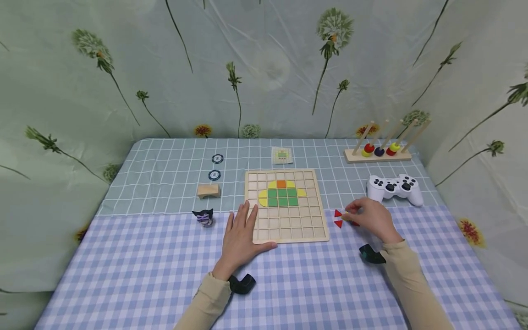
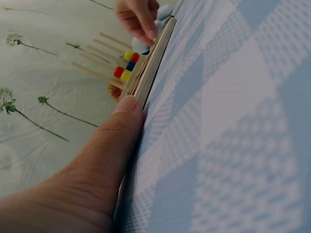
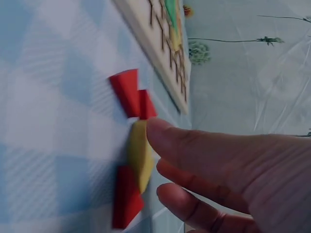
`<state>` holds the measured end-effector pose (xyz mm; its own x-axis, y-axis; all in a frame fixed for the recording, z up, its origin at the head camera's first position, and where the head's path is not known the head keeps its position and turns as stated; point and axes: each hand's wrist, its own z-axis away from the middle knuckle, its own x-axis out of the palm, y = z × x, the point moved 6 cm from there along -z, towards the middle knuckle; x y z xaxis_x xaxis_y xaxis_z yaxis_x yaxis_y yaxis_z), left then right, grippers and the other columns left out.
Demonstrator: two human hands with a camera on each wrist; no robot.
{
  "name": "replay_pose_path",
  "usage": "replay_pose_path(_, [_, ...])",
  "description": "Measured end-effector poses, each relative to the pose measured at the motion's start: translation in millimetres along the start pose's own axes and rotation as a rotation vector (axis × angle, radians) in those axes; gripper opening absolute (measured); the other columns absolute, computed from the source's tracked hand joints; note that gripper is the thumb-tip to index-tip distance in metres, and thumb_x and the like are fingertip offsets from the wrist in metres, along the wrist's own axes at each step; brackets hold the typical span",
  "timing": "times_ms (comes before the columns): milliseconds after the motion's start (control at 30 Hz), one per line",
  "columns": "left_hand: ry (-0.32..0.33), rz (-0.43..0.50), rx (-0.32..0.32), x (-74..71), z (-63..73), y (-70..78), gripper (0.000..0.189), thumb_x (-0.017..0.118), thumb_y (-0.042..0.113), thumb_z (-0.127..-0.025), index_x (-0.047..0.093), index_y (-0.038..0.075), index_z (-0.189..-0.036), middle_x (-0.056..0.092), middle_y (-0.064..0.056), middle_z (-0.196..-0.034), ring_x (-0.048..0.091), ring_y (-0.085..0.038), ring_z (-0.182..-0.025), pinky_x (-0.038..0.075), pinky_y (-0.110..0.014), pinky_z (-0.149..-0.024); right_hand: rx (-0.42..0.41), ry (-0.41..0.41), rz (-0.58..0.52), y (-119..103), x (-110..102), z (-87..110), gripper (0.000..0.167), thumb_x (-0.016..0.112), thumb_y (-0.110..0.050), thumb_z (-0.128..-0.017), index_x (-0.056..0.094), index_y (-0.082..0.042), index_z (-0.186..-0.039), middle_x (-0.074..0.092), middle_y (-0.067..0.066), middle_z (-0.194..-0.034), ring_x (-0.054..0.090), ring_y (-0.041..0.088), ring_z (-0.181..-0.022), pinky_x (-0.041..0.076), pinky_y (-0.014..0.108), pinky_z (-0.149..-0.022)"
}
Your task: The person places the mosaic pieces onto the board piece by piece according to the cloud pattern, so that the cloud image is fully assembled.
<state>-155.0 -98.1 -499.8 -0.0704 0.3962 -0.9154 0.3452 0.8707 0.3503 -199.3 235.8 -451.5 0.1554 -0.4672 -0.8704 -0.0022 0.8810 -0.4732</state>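
Observation:
My left hand (image 1: 239, 239) rests at the lower left corner of a wooden grid board (image 1: 284, 240), fingers along its left side and thumb at its front edge. Set in the board are green squares (image 1: 282, 201), an orange square (image 1: 281, 184) and yellow curved pieces (image 1: 263, 198). Right of the board, my right hand (image 1: 371, 221) pinches a yellow rounded piece (image 3: 140, 155) close to the cloth; the fingertips behind it are partly hidden. Around that piece lie red triangular pieces (image 1: 338, 223), one partly under the hand.
Behind the board lies a pattern card (image 1: 282, 155). A white game controller (image 1: 394, 189) and a peg stand with beads (image 1: 377, 158) are at the right. Two chips (image 1: 214, 175), a wooden arch block (image 1: 208, 190) and a small figurine (image 1: 204, 217) stand left.

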Motion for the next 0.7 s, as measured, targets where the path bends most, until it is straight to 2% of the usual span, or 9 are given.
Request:
replay_pose_path(267, [-0.011, 0.003, -0.008, -1.1, -0.4, 1.0, 0.115, 0.058, 0.08, -0.068, 0.024, 0.009, -0.151, 0.016, -0.016, -0.155, 0.009, -0.03, -0.142, 0.005, -0.047, -0.113, 0.011, 0.017, 0.006, 4.7, 4.8, 3.8, 0.027, 0.079, -0.023, -0.077, 0.074, -0.002, -0.093, 0.067, 0.008, -0.087, 0.056, 0.022, -0.073, 0.042, 0.035, -0.059])
replay_pose_path(500, [-0.016, 0.01, -0.009, -2.0, -0.8, 2.4, 0.115, 0.06, 0.078, -0.068, 0.023, 0.009, -0.151, 0.016, -0.015, -0.156, 0.009, -0.029, -0.142, 0.004, -0.046, -0.113, 0.005, 0.041, -0.057, 2.5, 6.3, 7.4, 0.02, 0.077, -0.017, -0.079, 0.066, -0.007, -0.092, 0.062, 0.004, -0.082, 0.048, 0.019, -0.061, 0.036, 0.032, -0.055])
replay_pose_path(700, [-0.018, 0.0, -0.013, -3.0, 0.0, 2.0, 0.115, 0.061, 0.077, -0.067, 0.024, 0.008, -0.151, 0.016, -0.016, -0.155, 0.01, -0.029, -0.142, 0.006, -0.047, -0.113, -0.036, 0.061, -0.126, -1.1, 5.0, 9.2, 0.013, 0.071, -0.011, -0.083, 0.067, -0.004, -0.094, 0.06, 0.003, -0.078, 0.046, 0.017, -0.056, 0.036, 0.03, -0.051])
